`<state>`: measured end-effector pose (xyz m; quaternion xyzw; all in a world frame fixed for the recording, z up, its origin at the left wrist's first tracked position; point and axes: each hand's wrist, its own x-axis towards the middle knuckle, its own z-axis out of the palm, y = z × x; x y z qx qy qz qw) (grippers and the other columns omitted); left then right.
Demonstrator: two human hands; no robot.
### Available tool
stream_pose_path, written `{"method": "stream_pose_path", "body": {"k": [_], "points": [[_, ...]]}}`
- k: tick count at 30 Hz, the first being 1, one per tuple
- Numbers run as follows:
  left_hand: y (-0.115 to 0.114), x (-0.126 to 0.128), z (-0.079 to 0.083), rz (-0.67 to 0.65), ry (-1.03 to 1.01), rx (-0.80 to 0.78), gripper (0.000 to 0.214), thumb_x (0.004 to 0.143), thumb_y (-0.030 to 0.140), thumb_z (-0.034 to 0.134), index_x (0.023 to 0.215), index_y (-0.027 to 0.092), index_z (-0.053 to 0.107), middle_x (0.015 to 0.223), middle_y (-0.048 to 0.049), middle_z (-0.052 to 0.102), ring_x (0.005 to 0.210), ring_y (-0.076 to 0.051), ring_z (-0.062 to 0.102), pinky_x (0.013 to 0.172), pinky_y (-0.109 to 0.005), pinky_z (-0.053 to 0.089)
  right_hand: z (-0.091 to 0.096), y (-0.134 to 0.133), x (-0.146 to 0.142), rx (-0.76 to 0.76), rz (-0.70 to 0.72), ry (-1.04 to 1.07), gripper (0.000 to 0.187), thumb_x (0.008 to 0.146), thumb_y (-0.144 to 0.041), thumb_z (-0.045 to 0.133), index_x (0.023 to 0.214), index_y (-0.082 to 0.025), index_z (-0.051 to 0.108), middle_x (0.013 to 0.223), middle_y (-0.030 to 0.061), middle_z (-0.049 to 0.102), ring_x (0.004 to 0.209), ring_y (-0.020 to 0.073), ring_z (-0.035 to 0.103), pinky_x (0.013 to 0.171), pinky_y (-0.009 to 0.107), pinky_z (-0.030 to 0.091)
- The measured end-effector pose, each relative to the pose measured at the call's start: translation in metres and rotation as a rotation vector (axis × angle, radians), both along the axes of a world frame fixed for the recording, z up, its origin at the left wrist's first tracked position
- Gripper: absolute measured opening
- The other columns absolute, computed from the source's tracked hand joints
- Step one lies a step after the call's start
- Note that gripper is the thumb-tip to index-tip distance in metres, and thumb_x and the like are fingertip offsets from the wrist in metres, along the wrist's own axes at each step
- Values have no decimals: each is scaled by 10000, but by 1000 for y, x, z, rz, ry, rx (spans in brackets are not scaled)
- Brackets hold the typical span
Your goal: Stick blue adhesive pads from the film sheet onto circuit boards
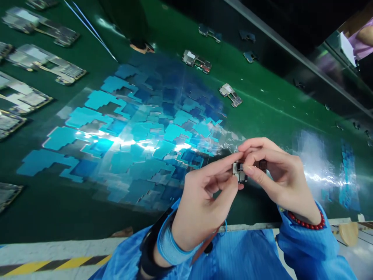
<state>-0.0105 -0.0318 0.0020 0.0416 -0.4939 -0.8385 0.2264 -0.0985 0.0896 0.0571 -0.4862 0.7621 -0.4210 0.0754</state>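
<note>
Between my two hands is a small circuit board [240, 175], partly covered by the fingers. My left hand [211, 190] grips its left end between thumb and fingers. At the other side my right hand [275, 169] pinches the board with thumb and forefinger. Left of the hands lie clear sheets bearing many blue cut-out film pieces [145, 134], shaped much like the boards. Whether a film piece is on the held board I cannot tell.
Larger circuit boards [46, 62] lie in a column at the left. Blue-white tweezers [90, 29] rest near the top. Small boards [198, 61] sit beyond the sheets on the green mat [276, 112]. More blue film [348, 175] lies at the right. A person's pink sleeve [361, 39] shows top right.
</note>
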Motion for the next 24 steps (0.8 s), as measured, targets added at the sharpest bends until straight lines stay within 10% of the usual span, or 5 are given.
{"method": "stream_pose_path", "body": {"k": [24], "points": [[-3, 0, 2, 7, 60, -36, 441, 746, -58, 581, 1021, 238, 759, 865, 38, 737, 641, -48, 683, 661, -93, 560, 1, 1, 1, -5, 68, -195, 73, 896, -99, 610, 826, -107, 632, 1132, 69, 531, 908, 84, 588, 715, 174, 580]]}}
